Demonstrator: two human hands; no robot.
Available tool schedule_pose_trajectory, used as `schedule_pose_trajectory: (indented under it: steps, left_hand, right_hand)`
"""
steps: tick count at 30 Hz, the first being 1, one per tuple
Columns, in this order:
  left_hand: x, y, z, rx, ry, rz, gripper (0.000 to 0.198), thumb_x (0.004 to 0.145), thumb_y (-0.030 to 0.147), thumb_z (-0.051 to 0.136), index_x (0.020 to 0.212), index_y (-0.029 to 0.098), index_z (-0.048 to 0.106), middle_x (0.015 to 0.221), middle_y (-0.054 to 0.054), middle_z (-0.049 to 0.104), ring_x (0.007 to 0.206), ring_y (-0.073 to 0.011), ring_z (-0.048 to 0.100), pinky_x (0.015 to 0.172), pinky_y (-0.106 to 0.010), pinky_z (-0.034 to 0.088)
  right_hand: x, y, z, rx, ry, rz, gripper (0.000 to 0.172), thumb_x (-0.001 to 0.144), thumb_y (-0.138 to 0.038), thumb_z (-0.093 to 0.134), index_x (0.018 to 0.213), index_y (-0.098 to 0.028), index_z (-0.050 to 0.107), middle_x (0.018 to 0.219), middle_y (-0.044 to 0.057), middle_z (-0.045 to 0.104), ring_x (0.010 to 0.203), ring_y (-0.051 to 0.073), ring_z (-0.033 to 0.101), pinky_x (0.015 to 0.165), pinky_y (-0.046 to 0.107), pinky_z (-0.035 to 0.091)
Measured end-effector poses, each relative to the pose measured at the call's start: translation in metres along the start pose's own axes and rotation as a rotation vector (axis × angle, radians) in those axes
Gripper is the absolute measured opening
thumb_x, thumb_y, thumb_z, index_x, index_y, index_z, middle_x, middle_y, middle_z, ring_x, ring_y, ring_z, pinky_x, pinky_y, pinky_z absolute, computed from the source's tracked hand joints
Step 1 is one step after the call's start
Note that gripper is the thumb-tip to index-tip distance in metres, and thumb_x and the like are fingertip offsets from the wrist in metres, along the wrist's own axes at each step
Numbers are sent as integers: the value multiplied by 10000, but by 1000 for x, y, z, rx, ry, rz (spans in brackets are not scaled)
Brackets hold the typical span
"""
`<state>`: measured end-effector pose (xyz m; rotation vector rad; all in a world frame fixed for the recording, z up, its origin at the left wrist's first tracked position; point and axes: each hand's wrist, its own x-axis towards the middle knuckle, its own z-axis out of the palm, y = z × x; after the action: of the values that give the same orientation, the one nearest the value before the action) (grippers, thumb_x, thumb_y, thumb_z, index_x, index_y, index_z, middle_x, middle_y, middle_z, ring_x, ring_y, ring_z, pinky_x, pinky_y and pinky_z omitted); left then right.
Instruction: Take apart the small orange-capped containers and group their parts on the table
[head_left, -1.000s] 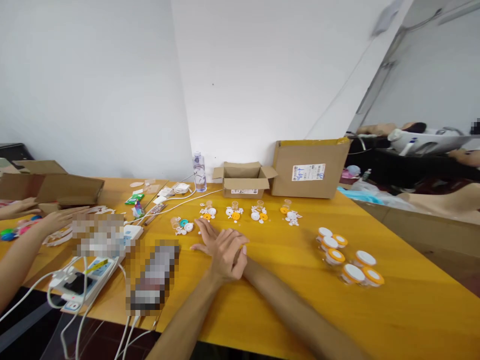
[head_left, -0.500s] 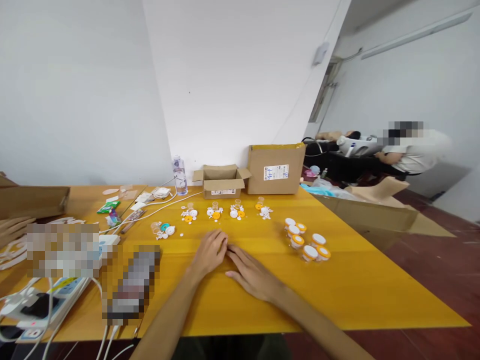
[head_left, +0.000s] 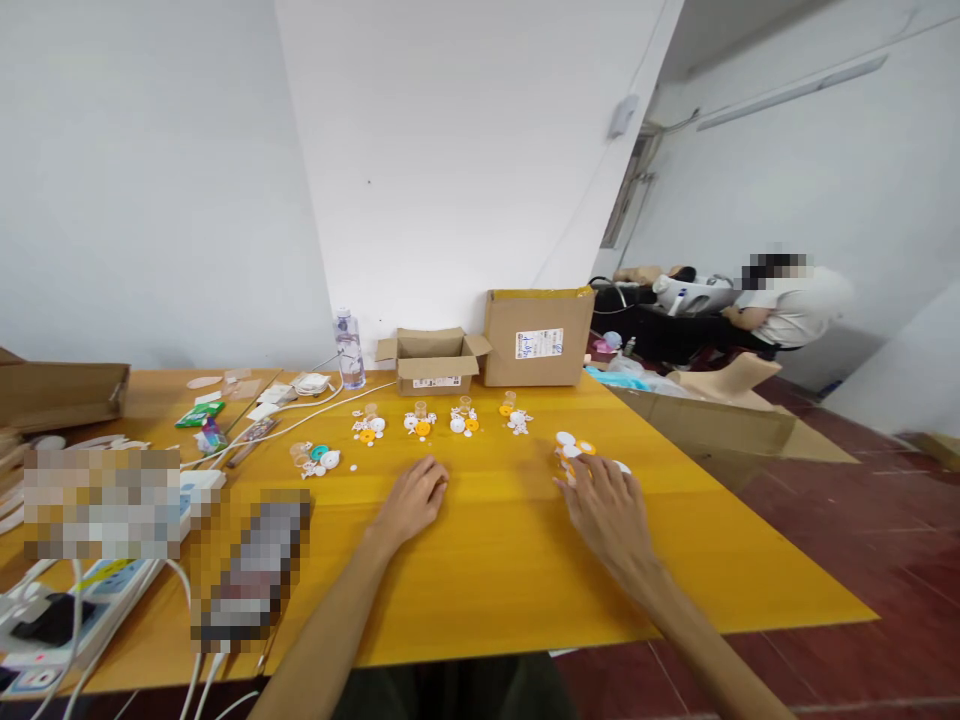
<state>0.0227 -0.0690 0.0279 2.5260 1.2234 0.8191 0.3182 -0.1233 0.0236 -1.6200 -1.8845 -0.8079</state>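
Observation:
My right hand [head_left: 611, 510] reaches over a cluster of small white and orange-capped containers [head_left: 566, 440], its fingers apart and partly covering them; whether the fingertips touch any is hidden. My left hand [head_left: 412, 500] lies on the table with its fingers curled together, and anything inside them is out of sight. Small groups of parts are set out in a row beyond it: clear cups [head_left: 421, 408], white discs [head_left: 458, 425], orange rings [head_left: 423, 429] and tiny white pieces [head_left: 517, 422]. Another group, with a teal ring [head_left: 319, 453], is nearer on the left.
Behind the parts stand an open cardboard box [head_left: 433, 365], a taller closed box [head_left: 536, 340] and a water bottle [head_left: 349, 350]. A power strip [head_left: 135, 590] with cables and a blurred phone-like slab [head_left: 259, 565] lie left. A person [head_left: 787, 305] sits at the far right.
My right hand has moved away from my left, rightward and over the capped containers. My left hand has stayed in about the same place. The view has turned slightly right.

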Motion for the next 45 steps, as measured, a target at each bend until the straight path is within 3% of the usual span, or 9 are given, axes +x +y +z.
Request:
schedule_pose_trajectory:
  steps: [8, 14, 20, 25, 29, 35, 45]
  left_hand:
    - [0, -2, 2, -28, 29, -34, 180, 876, 117, 443, 842, 234, 576, 886, -22, 596, 809, -178, 584, 786, -303, 483]
    - [1, -3, 3, -17, 40, -74, 180, 868, 110, 442, 841, 225, 577, 887, -26, 591, 813, -179, 574, 775, -304, 472]
    - [1, -7, 4, 34, 80, -103, 176, 866, 107, 454, 849, 224, 585, 882, -35, 585, 863, -200, 564, 813, -338, 464]
    - [1, -17, 6, 126, 177, -253, 128, 866, 140, 489, 844, 217, 588, 874, -46, 570, 910, -231, 557, 829, -381, 456]
    - [0, -21, 9, 180, 244, -395, 59, 875, 236, 539, 893, 204, 584, 993, -83, 570, 972, -265, 541, 854, -423, 441]
    - [-2, -25, 9, 172, 326, -550, 247, 866, 341, 566, 1042, 170, 540, 1189, -160, 507, 1067, -326, 525, 884, -480, 416]
    - [-4, -44, -5, 164, 436, -658, 304, 854, 384, 564, 1055, 161, 515, 1144, -176, 510, 1093, -361, 516, 908, -541, 410]
  right_hand:
    - [-5, 7, 9, -136, 12, 6, 265, 960, -221, 389, 1066, -212, 632, 929, 126, 668, 849, 275, 581, 782, 400, 388]
    - [-2, 7, 16, -16, -9, -72, 246, 972, -297, 390, 1055, -215, 607, 901, 107, 635, 820, 262, 587, 756, 384, 433]
    - [6, -31, 21, 319, -165, -152, 279, 994, -385, 353, 1058, -235, 579, 1005, 95, 605, 751, 217, 639, 643, 337, 521]
    - [22, -71, 26, 568, -244, -134, 227, 981, -354, 403, 1099, -257, 571, 1039, 86, 622, 783, 214, 663, 712, 357, 559]
    - [35, -92, 34, 707, -291, -125, 200, 969, -325, 444, 1113, -255, 564, 1016, 78, 655, 858, 224, 671, 780, 368, 562]
    - [35, -102, 37, 803, -308, -114, 194, 955, -309, 475, 1124, -257, 556, 1039, 65, 670, 894, 218, 677, 811, 359, 561]
    - [30, -100, 36, 821, -316, -101, 212, 953, -305, 471, 1142, -270, 561, 1049, 59, 672, 915, 217, 677, 823, 352, 557]
